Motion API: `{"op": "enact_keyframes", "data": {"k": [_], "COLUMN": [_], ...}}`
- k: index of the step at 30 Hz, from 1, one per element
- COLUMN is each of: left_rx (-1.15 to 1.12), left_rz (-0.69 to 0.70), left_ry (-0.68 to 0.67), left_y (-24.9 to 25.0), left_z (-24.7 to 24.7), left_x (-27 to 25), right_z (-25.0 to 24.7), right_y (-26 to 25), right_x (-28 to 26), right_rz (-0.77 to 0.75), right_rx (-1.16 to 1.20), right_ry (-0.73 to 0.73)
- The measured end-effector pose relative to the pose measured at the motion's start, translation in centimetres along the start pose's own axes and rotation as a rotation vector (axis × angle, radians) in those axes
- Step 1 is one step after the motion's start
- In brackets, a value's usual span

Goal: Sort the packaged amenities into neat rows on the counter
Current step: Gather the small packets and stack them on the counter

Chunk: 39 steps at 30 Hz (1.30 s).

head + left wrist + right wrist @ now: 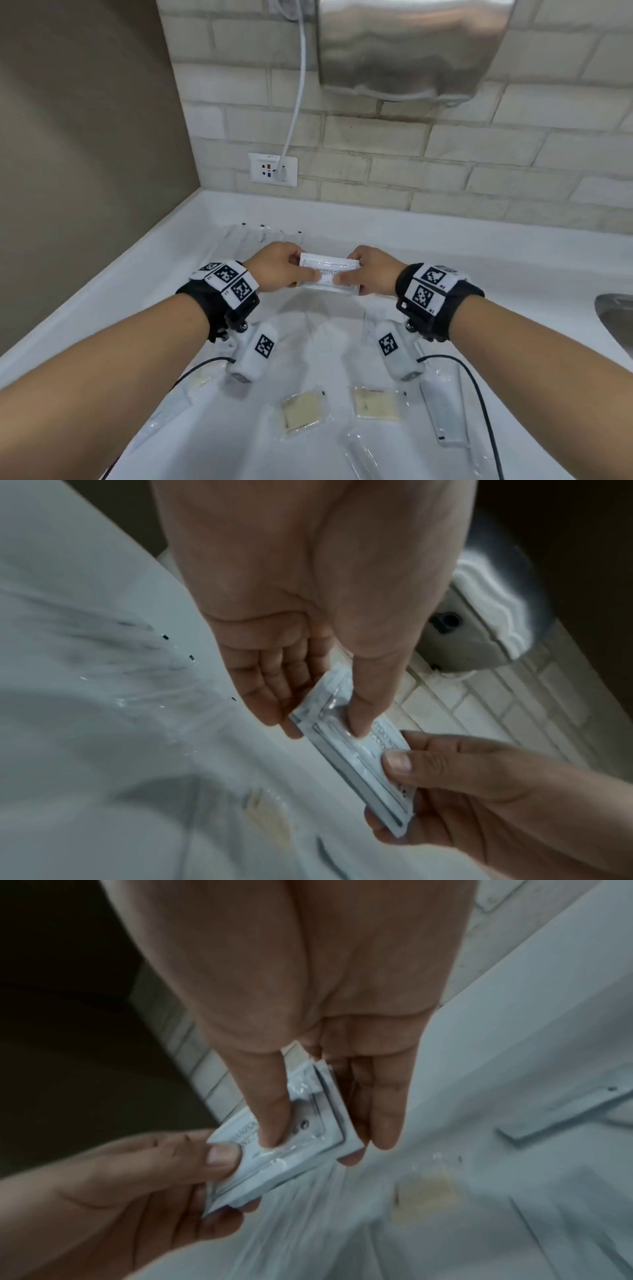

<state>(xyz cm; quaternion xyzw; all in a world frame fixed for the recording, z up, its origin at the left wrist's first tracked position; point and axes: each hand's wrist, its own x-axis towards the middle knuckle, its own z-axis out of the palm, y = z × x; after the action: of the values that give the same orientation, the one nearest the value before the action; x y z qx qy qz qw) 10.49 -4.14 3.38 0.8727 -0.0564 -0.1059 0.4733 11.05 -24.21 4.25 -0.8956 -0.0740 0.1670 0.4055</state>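
Several clear-wrapped long packets [263, 233] already lie in a row behind the shampoo sachets [329, 275], which your left hand [279, 265] and right hand [371, 272] pinch above the counter [479, 246]; two yellowish packets [301, 409] nearer you remain unsorted.

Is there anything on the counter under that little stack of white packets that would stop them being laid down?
Nothing visible blocks it. The left hand and right hand pinch the white sachets above a bare patch of counter. The clear-wrapped items lie behind, and the yellowish packets nearer the person.
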Motion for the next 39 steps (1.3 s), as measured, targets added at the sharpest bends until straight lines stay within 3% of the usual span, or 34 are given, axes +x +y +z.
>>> {"op": "enact_keyframes", "data": {"k": [4,8,12,19,26,32,39], "left_rx": [-0.207,-0.109,-0.074,0.107,0.335,0.324,0.354], "left_rz": [-0.130,-0.245,-0.318,-0.270,-0.256,-0.225,-0.167], "left_ry": [0.077,0.127,0.136,0.134,0.133,0.188,0.075], "left_y": [1.2,0.4,-0.8,-1.7,-1.4,-1.6,-1.5], "left_z": [1.1,3.3,4.0,3.4,4.4,5.1,4.5], "left_x": [5.5,10.0,13.8,18.9,21.5,22.5,22.1], "right_z": [-2.8,-3.6,-4.0,-5.4,-5.0,-4.9,-6.0], "right_y": [0.7,2.4,3.8,4.5,5.9,7.2,6.2], "right_x": [4.1,7.8,11.4,16.3,18.8,19.9,18.4], "right_rz": [0.096,0.273,0.402,0.460,0.441,0.387,0.450], "right_rx": [0.058,-0.004,0.108,0.070,-0.096,-0.175,-0.109], "right_ry": [0.065,0.113,0.116,0.092,0.162,0.173,0.116]}}
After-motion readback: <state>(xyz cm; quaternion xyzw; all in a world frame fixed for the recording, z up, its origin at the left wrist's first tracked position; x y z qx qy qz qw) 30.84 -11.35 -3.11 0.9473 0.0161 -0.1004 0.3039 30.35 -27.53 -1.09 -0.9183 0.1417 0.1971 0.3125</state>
